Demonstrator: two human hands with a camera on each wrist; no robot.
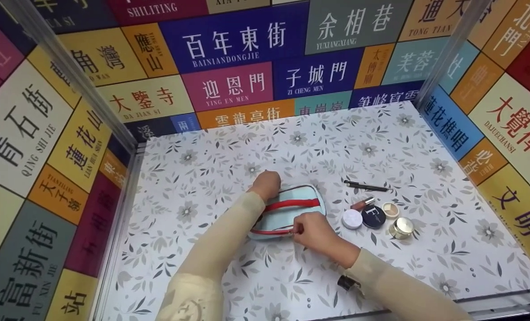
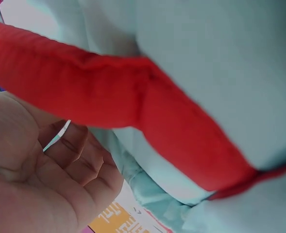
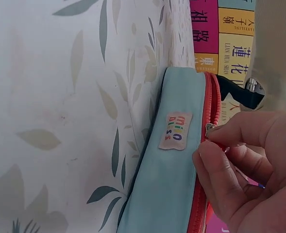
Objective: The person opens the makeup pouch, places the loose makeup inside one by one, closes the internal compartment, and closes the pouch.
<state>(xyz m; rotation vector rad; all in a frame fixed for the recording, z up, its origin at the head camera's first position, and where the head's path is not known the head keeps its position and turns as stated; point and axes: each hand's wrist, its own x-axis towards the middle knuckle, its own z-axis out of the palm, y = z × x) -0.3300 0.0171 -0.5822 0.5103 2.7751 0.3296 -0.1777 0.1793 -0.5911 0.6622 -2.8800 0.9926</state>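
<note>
1. Since the right hand (image 1: 315, 231) has the zip pull (image 3: 209, 130) pinched, I read the step in hand as working the zip; direction of travel can't be told.
2. Pale-blue bag (image 1: 279, 219) sits mid-table (image 1: 193, 263), in front of the person; red handle (image 1: 294, 203) across its top.
3. Next move probably calls for a steady draw along the red zip (image 3: 199, 194), with the bag braced. Risk: light bag skids or fabric snags.
4. Right pose: thumb and index closed on the pull at the bag's near edge, other fingers bent under, forearm in from lower right.
5. Left hand (image 1: 267, 183): at the far-left end, fingers bent, palm facing the wrist camera. Can't tell if it grips the bag.
6. Cosmetics, incl. dark round compact (image 1: 374, 217), lie right of the bag, apart from it.
</note>
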